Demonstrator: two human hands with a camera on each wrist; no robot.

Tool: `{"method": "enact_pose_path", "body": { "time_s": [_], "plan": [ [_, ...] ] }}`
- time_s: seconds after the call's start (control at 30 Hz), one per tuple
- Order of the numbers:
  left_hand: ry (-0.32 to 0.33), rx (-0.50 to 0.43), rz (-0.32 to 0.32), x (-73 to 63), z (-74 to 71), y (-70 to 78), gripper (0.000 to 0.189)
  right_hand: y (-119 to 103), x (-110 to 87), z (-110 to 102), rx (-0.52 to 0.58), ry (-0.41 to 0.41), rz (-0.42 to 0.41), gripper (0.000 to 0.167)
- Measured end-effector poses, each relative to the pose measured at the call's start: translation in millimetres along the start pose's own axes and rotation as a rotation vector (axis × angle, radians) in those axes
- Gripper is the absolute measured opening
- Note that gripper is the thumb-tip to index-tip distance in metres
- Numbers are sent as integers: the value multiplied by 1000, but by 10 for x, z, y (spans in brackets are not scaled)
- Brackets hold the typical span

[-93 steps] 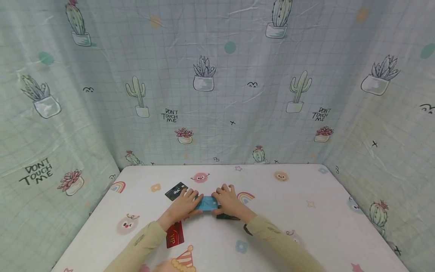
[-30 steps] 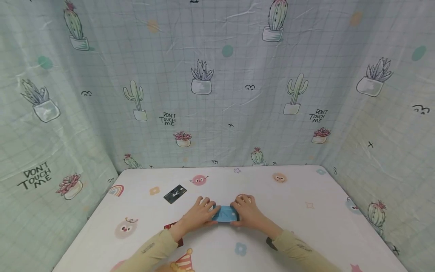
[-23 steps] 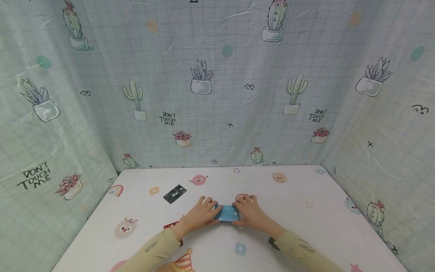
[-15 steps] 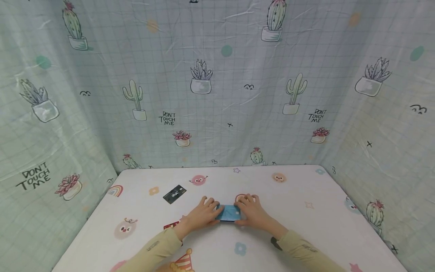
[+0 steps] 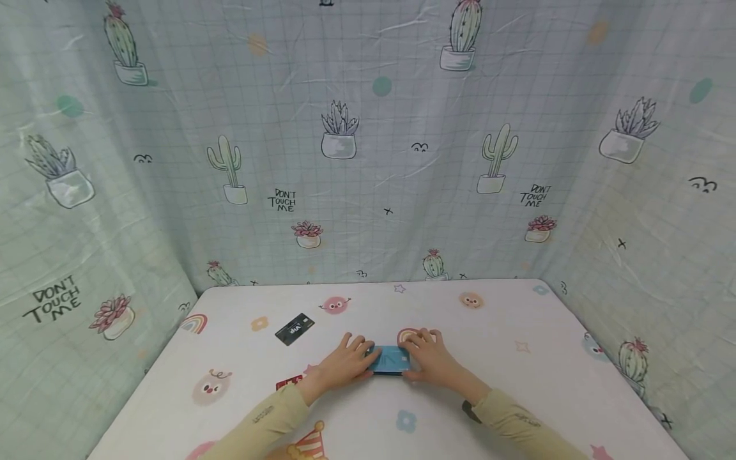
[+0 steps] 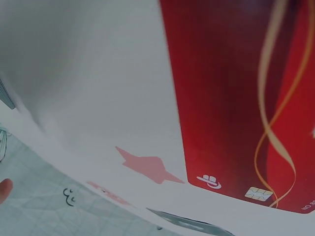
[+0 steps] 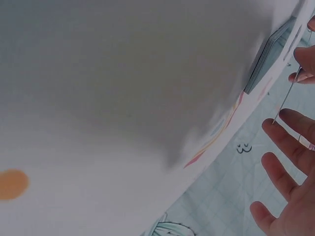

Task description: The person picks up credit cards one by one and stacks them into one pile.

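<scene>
Between two hands point(image 5: 345, 363) point(image 5: 431, 361), thin blue card point(image 5: 390, 359), flat and rectangular

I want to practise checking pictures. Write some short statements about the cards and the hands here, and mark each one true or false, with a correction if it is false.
1. The left hand and the right hand hold the blue card from opposite ends. True.
2. The black card lies under the right hand. False: it lies on the table, to the left of both hands.
3. In the head view, the left arm hides part of the red card. True.
4. The right wrist view shows the red card close up. False: the left wrist view does.
5. A stack of cards appears in the right wrist view. True.
</scene>
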State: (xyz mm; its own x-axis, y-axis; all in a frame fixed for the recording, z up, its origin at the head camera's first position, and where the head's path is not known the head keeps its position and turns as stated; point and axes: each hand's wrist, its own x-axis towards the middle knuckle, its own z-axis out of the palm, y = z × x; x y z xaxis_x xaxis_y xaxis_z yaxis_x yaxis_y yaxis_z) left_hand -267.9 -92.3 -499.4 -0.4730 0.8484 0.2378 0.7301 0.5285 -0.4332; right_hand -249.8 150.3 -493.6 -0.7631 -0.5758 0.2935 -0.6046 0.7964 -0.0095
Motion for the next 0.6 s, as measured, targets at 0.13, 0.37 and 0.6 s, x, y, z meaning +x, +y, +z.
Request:
{"method": "enact_pose_path", "body": {
  "time_s": [0.13, 0.37, 0.6],
  "plan": [
    [-14, -28, -2, -9, 10, -5, 45, 6, -9, 22, -7, -10, -6, 52],
    [-36, -41, 0, -20, 17, -16, 45, 6, -2, 58, -9, -27, -23, 49],
    [-52, -59, 5, -34, 30, -22, 46, -27, 5, 62, 20, -68, -22, 49]
  ]
}}
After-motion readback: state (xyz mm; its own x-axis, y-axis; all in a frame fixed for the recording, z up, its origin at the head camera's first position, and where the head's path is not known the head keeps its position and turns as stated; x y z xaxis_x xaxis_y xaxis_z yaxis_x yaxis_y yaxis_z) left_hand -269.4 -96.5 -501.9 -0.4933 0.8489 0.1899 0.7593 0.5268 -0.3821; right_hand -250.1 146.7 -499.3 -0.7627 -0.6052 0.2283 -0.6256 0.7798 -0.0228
